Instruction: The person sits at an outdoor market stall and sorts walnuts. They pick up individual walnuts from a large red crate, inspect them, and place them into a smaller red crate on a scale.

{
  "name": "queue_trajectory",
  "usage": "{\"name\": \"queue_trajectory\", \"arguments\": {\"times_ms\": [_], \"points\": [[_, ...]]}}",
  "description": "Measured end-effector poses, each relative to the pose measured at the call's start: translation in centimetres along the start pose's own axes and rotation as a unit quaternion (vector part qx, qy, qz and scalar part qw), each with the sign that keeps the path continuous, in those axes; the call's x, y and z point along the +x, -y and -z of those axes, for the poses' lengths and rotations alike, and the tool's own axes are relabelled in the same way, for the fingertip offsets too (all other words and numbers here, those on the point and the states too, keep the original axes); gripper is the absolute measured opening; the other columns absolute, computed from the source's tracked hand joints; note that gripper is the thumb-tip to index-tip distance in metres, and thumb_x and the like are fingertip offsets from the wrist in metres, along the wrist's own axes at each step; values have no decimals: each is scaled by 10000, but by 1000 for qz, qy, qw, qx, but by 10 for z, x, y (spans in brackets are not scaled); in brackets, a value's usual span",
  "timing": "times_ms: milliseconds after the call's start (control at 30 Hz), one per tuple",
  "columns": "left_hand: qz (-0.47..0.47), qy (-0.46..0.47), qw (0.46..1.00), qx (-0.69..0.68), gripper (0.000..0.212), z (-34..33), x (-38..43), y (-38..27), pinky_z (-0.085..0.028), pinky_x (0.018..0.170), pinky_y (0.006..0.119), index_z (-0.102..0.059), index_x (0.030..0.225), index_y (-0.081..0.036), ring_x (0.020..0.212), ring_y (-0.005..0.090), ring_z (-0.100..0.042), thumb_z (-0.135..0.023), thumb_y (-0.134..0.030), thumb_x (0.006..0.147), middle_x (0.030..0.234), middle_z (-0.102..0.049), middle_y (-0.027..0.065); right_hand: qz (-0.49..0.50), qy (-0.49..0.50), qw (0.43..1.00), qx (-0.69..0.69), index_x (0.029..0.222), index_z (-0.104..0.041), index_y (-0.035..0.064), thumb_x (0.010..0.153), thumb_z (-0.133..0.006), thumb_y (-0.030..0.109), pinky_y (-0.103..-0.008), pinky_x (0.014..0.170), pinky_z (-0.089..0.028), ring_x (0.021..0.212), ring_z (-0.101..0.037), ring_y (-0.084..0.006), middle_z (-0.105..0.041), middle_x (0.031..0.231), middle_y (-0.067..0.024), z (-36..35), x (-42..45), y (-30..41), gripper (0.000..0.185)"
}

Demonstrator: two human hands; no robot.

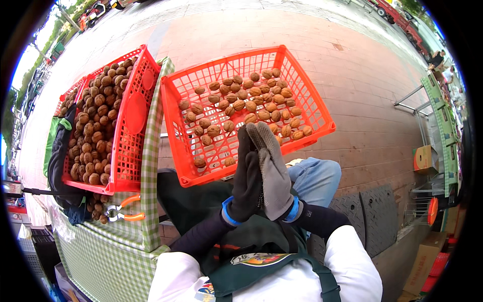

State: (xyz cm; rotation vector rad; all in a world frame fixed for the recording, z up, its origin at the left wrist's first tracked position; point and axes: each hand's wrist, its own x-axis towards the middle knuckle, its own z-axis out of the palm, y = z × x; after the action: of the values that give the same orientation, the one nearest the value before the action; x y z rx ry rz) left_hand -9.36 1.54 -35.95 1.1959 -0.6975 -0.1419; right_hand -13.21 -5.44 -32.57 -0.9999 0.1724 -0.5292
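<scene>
My left hand (244,181), in a black knit glove, and my right hand (276,177), in a grey glove with dotted grip, are pressed palm to palm over my lap. Their fingers point straight away from me, and I see nothing held; the space between the palms is hidden. The fingertips reach over the near rim of a red plastic lattice crate (327,127). Loose walnuts (250,106) lie spread over its floor, thickest towards the far right. The crate sits at a slant just beyond my knees; what bears it is mostly hidden.
To the left, a red crate (135,113) heaped with walnuts (99,113) stands on a green checked tablecloth (150,170). Pliers with orange handles (134,217) lie near a few walnuts. Dark ramp plates (377,219) and a cardboard box (425,158) are at the right.
</scene>
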Motion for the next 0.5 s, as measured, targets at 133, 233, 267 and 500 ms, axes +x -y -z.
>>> {"name": "queue_trajectory", "arguments": {"times_ms": [133, 233, 267, 500], "points": [[-22, 79, 995, 52, 509, 6, 1, 3, -271, 1054, 413, -217, 1424, 24, 1325, 327, -293, -428, -91, 975, 1448, -198, 229, 51, -88, 992, -74, 1429, -347, -15, 969, -364, -1, -360, 1119, -307, 1322, -435, -247, -436, 1425, -176, -6, -5, -13, 461], [26, 167, 985, 45, 528, 15, -2, 1, -261, 1075, 410, -199, 1441, 25, 1351, 325, -277, -424, -86, 976, 1476, -177, 230, 383, 196, 799, -421, 1362, -434, 56, 928, -489, 68, -413, 1091, -350, 1240, -526, -250, -537, 1328, -171, 25, -2, -1, 438], [28, 189, 981, 43, 534, 16, 0, 0, -258, 1082, 409, -193, 1447, 26, 1360, 325, -271, -423, -84, 977, 1485, -170, 231, 487, 321, 721, -373, 1244, -535, 127, 872, -548, 151, -492, 1077, -351, 1173, -575, -281, -603, 1240, -165, 40, 4, -8, 373], [24, 175, 983, 56, 580, 22, 1, -3, -237, 1130, 402, -152, 1488, 28, 1421, 320, -233, -415, -71, 981, 1550, -119, 234, 415, 247, 752, -449, 1341, -454, 65, 966, -466, 298, -527, 1148, -197, 1292, -476, -368, -521, 1348, -228, 26, 13, 1, 441]]}}
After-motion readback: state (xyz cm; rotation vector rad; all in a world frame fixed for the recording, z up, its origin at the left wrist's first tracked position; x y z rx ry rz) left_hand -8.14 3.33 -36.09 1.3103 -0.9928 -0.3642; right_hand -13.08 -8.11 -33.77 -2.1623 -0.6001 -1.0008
